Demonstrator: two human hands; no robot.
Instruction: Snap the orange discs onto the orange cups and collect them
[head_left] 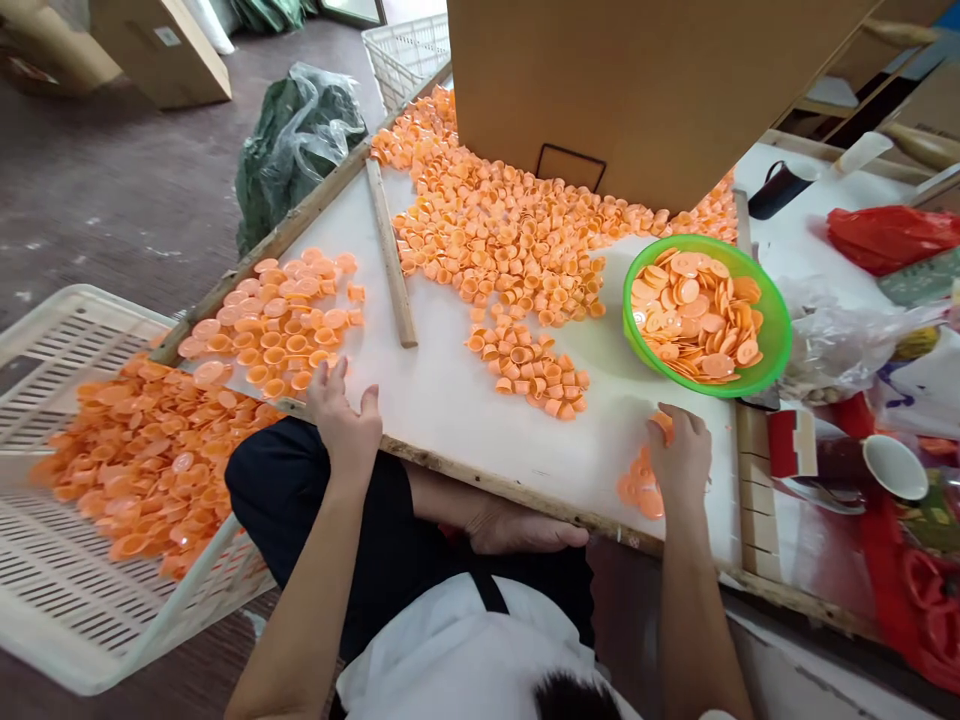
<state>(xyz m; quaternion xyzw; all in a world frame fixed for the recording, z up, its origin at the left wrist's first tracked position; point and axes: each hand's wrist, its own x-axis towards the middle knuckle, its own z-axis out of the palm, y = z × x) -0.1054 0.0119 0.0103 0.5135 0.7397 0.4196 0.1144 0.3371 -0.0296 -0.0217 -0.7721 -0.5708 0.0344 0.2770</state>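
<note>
My left hand [346,420] is over the near edge of the white tabletop [450,410], fingers spread, beside a group of orange capped cups [289,320]. At the right, my right hand [682,455] pinches an orange disc [663,424] between thumb and fingers. Several more orange discs [640,484] lie flat on the table just left of that hand. Beyond it stands a green bowl [784,345] filled with round orange discs. A small cluster of open orange cups [536,368] sits mid-table, in front of a large heap of cups [495,220].
A wooden strip [391,255] divides the tabletop. Behind the heap rises a large cardboard box [637,90]. On the floor at left, a white plastic crate [67,600] holds many orange pieces. A mug [892,468] and a red bag [892,238] stand on the right side.
</note>
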